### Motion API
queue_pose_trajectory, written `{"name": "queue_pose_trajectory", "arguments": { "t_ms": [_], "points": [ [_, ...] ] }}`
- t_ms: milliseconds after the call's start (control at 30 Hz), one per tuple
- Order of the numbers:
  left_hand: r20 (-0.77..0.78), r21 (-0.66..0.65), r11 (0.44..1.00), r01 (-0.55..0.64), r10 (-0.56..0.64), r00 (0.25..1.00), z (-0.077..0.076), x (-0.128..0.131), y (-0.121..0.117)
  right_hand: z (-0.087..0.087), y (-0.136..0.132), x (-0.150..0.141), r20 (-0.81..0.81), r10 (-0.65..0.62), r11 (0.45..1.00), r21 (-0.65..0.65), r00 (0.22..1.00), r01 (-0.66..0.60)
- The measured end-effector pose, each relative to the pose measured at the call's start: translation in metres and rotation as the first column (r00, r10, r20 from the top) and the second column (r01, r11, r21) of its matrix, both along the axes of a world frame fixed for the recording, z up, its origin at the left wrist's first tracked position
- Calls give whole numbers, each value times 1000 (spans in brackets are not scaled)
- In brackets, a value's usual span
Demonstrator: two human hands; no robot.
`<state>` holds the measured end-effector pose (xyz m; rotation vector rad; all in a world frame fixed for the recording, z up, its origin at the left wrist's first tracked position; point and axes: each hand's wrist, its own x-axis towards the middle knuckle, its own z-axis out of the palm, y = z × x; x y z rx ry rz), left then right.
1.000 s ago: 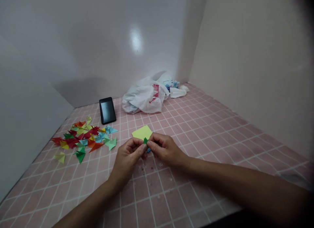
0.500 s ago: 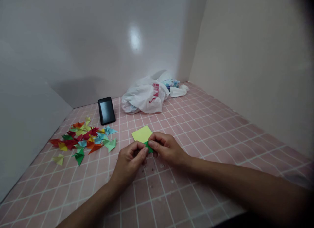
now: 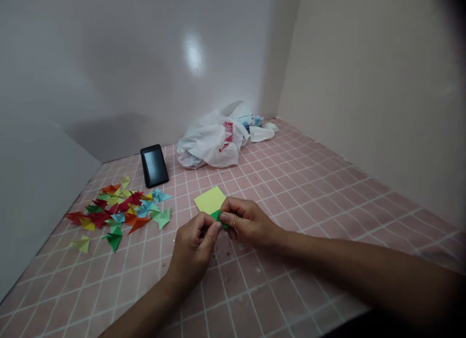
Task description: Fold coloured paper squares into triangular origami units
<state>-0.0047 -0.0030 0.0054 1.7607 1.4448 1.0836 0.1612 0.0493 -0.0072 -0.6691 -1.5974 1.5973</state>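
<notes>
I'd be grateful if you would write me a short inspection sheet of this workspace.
Surface: pink gridded surface, with a few small specks in the foreground.
Work pieces: green paper, partly covered; yellow sheet lying just beyond; colourful folded paper pieces clustered at left.
Clutter: black phone-like device; rumpled white plastic bag at the back.
Hands: left hand and right hand both pinch the green paper.
Cables: nothing seen.
Surroundings: pale walls behind and at both sides.
</notes>
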Motion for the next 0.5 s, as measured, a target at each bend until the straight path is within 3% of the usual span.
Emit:
{"name": "queue_pose_trajectory", "arguments": {
  "t_ms": [133, 200, 333, 500],
  "points": [
    [-30, 6, 1000, -12, 12, 999, -5, -1, 2, 0, 5, 0, -13, 76, 997, -33, 997, -76],
    [-34, -7, 1000, -8, 8, 999, -10, -2, 4, -1, 5, -2, 6, 52, 998, -37, 999, -52],
    [9, -51, 998, -48, 49, 999, -20, -3, 5, -6, 8, -3, 43, -119, 993, 7, 992, 119],
    [-37, 31, 999, -36, 37, 999, -22, -2, 4, -21, 25, -6, 22, -380, 924, -48, 925, 380]
  ]
}}
